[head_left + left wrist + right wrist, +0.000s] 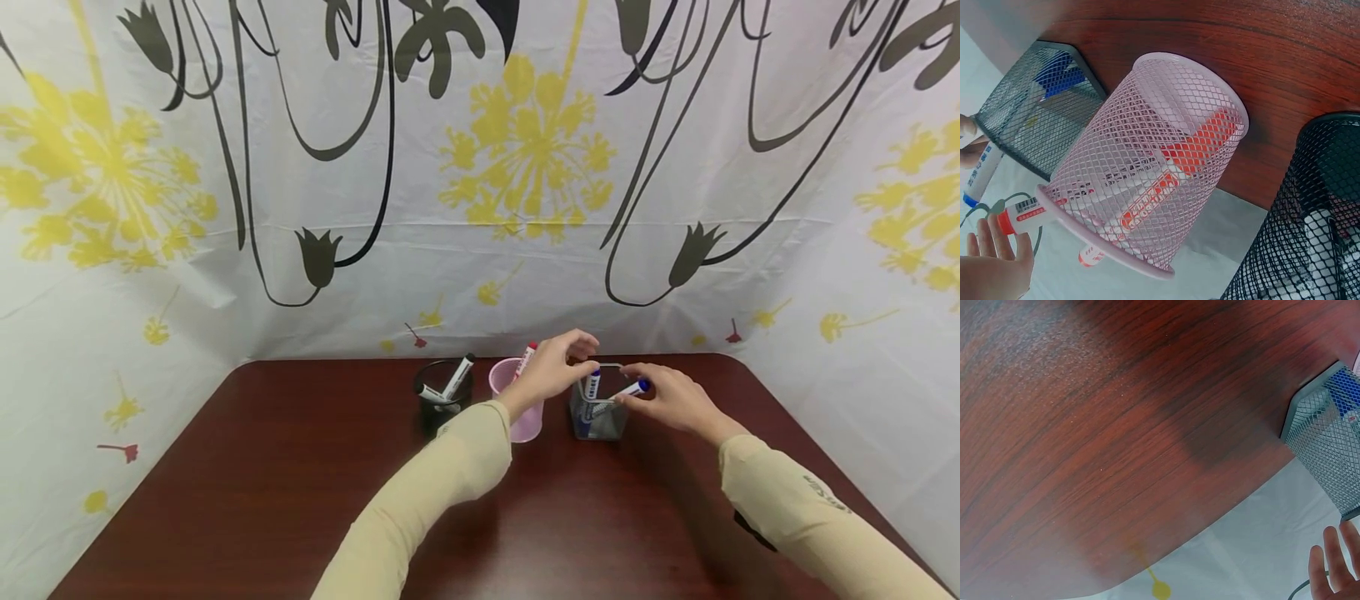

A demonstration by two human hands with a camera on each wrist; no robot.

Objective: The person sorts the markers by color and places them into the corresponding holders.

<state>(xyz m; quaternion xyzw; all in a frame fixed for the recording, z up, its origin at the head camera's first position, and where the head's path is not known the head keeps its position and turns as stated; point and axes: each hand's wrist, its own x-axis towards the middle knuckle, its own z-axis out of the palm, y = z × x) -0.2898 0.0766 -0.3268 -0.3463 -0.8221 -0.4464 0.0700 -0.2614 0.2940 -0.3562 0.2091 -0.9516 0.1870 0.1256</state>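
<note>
A grey mesh pen holder (600, 425) stands on the table between my two hands, with blue-capped markers in it. My left hand (555, 367) is over its left side, fingers extended, the thumb close to an upright blue-capped marker (592, 384). In the left wrist view, the left hand's fingers (1004, 240) lie near a red-capped marker (1022, 215) in the pink mesh cup (1147, 156). At the holder's right rim, my right hand (671, 400) spreads thumb and fingers around a leaning blue-capped marker (633, 389); firm contact is unclear.
The pink cup stands left of the grey holder, partly behind my left forearm. Further left is a black mesh cup (427, 417) with black-capped white markers (459, 377). A patterned white curtain (420, 275) hangs behind the brown table (300, 467).
</note>
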